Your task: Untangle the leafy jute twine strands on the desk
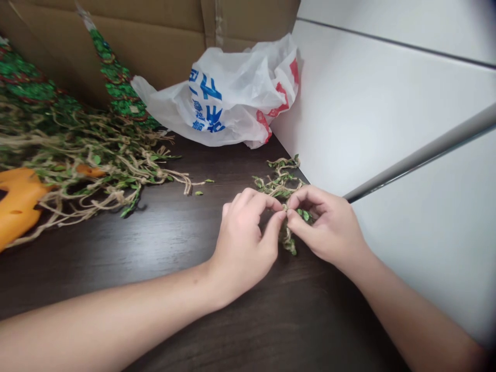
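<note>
A length of leafy twine garland, tan cord with small green leaves, lies bunched on the dark table near the white wall. Both hands meet over it, fingertips almost touching. Thumb and index finger of my left hand pinch the cord from the left. From the right, my right hand pinches it the same way, its other fingers curled over some leaves. Between the fingertips is a small bit of the cord, perhaps a knot, too small to make out. Part of the garland hangs or lies below the hands.
At the left lies a large tangled heap of similar garland, beside an orange plastic piece. Green tinsel trees lean against a cardboard box. A crumpled white plastic bag sits at the back. A metal bar crosses the white panel.
</note>
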{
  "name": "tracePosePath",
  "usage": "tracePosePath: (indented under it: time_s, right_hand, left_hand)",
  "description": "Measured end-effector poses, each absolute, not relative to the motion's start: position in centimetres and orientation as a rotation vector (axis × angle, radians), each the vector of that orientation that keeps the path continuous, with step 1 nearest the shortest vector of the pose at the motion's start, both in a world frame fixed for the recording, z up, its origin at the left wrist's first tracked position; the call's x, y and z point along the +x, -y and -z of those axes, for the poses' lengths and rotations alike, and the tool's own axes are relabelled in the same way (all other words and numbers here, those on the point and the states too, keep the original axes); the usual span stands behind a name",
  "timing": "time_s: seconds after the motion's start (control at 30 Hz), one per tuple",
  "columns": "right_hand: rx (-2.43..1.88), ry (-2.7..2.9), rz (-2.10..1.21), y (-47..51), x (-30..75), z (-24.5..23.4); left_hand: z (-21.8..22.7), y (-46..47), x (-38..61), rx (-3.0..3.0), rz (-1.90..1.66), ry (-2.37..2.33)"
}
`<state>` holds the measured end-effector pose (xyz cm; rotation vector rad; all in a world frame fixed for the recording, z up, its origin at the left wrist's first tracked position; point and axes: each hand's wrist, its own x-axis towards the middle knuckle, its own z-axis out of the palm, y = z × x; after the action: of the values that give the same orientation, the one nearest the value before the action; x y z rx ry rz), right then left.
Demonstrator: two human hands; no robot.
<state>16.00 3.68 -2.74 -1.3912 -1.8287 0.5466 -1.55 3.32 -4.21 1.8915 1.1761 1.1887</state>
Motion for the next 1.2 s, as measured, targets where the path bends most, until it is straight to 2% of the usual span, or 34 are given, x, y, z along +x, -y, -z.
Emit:
tracePosePath:
  time_s: [0.27, 0.57, 0.67, 0.9, 1.2]
  right_hand:
    - [-1.277, 2.07, -0.233, -3.9, 16.4, 2.6]
    - [-1.306, 2.059, -0.175, -4.4, 16.9, 2.4]
    - [-1.37, 1.967, -0.312, -4.4, 16.9, 2.5]
    - [-1.183, 1.548, -1.013, -4.3, 16.1, 2.5]
    - [-1.031, 1.338, -1.283, -4.5, 16.5, 2.8]
  left_hand:
    - [4.7, -3.1, -1.6, 2.02, -0.961, -1.229]
    - [4.7, -3.2, -1.5, 2.016, -0.913, -1.227]
    - [4.6, -3.3, -1.6, 1.965, -0.996, -1.215]
    - [4.6, -3.3, -1.5, 1.752, -1.241, -0.873]
    - [5.3, -4.0, -1.1, 1.306, -1.189, -0.837]
